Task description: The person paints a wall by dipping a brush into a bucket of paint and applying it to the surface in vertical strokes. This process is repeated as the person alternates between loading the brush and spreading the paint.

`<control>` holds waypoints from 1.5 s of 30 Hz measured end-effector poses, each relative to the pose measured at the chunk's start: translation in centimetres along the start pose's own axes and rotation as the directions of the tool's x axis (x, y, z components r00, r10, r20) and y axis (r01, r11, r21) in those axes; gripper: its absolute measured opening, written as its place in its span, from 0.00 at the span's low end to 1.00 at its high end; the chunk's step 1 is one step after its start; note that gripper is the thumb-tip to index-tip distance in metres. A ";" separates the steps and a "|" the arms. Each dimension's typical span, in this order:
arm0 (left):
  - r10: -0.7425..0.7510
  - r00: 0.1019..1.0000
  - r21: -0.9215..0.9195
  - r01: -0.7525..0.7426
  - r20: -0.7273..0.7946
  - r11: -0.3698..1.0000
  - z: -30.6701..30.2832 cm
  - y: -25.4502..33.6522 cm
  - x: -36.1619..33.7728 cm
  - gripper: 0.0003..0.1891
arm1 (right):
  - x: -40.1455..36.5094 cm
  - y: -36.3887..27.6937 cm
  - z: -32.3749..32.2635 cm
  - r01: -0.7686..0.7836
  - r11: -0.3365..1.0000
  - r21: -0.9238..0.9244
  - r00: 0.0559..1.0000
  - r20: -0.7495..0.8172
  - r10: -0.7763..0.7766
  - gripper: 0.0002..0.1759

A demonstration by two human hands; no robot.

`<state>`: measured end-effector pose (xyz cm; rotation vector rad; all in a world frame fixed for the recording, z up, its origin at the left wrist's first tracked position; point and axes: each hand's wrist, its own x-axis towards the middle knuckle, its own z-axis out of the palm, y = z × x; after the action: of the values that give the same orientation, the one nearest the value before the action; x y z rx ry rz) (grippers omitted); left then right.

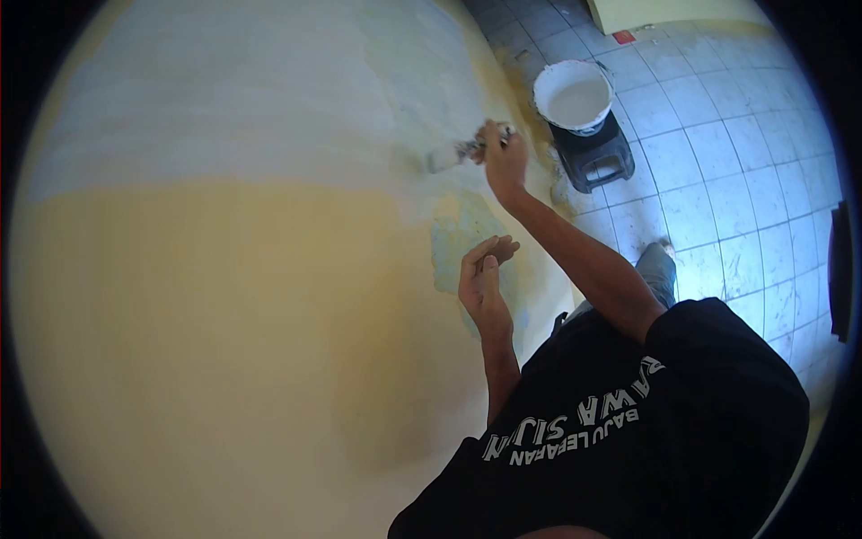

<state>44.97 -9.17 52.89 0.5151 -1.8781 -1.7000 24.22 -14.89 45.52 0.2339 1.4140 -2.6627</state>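
Observation:
My right hand [505,166] is closed around a paintbrush [446,160], whose pale bristles point left at the wall [224,287]. The brush head lies over the edge of a whitish painted area [260,108], and it looks a little blurred. Lower down, my left hand [487,274] is held with its fingers loosely bent and apart, nothing in it. Behind that hand the wall shows a bluish-green patch [446,247] amid the yellow.
A white bucket [575,97] with a paint-smeared rim and whitish contents stands on a dark plastic stool [590,157]. Grey floor tiles [709,166] spread to the right, where my foot [665,244] shows. A dark object [840,269] stands at the right edge.

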 end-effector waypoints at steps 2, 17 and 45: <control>-0.016 1.000 0.005 0.016 0.011 1.000 -0.1 -0.4 0.0 0.15 | -0.6 -3.0 2.3 -0.079 0.980 0.182 0.997 0.041 0.072 0.18; -0.076 0.996 0.023 0.075 0.050 0.997 -1.3 -1.6 0.5 0.15 | -0.3 2.1 0.7 -0.139 0.984 0.110 0.989 -0.029 0.143 0.18; -0.290 0.935 0.189 0.253 0.205 0.949 -1.6 -3.6 2.0 0.15 | 0.4 9.3 -5.9 -0.304 0.920 0.247 0.941 -0.076 0.331 0.19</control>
<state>44.12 -12.13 49.68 0.6955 -2.2081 -1.8612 25.89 -15.19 34.67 0.5963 0.9834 -2.5661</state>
